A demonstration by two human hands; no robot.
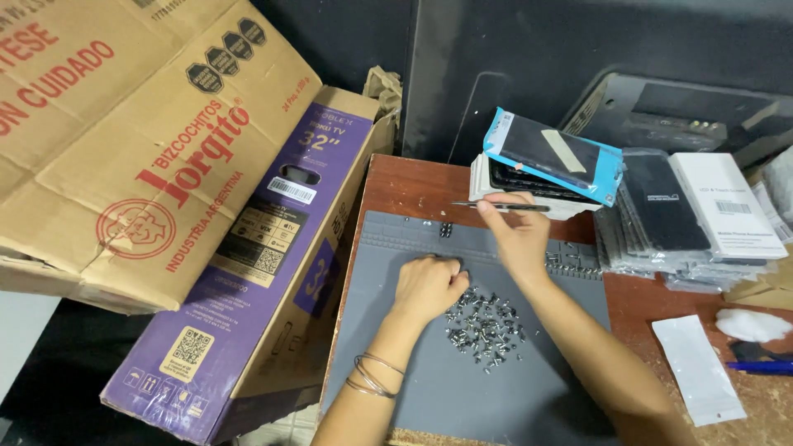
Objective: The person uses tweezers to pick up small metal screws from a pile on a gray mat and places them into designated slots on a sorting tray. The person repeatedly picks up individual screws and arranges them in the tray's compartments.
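My left hand (428,287) rests curled on a grey work mat (413,380), its fingertips at the edge of a pile of several small metal screws (487,326). My right hand (516,235) is raised just beyond the pile and holds thin metal tweezers (487,205) that point left. A few more screws (446,230) lie in small compartments along the mat's far edge. Thin bracelets (373,376) circle my left wrist.
Stacks of flat phone-part packages (686,211), one in a blue sleeve (552,154), stand at the table's back right. A small clear bag (698,367), white cotton (750,324) and a blue pen (760,366) lie right. A purple television box (264,264) and a brown carton (132,140) lean left.
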